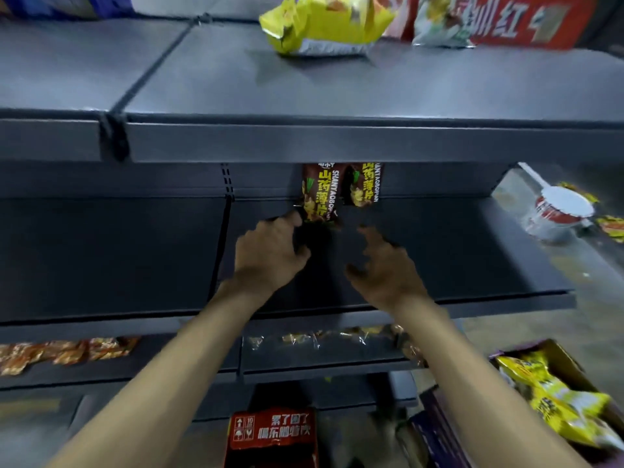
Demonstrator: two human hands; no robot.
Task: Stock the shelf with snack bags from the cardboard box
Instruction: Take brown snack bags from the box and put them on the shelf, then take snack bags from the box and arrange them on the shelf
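Observation:
Two dark brown snack bags stand upright at the back of the middle shelf (472, 258): the left bag (319, 194) and the right bag (363, 185). My left hand (270, 255) reaches onto that shelf, its fingertips at the lower left edge of the left bag. My right hand (385, 265) hovers just in front and to the right, fingers spread and holding nothing. The cardboard box (560, 363) sits at the lower right with yellow snack bags (557, 403) inside.
A yellow bag (320, 25) and a pale bag (442, 25) lie on the top shelf beside a red carton (526, 18). Small wrapped snacks (60, 352) line the lower shelf. A red box (273, 434) stands on the floor. A cup-noodle tub (557, 211) sits at the right.

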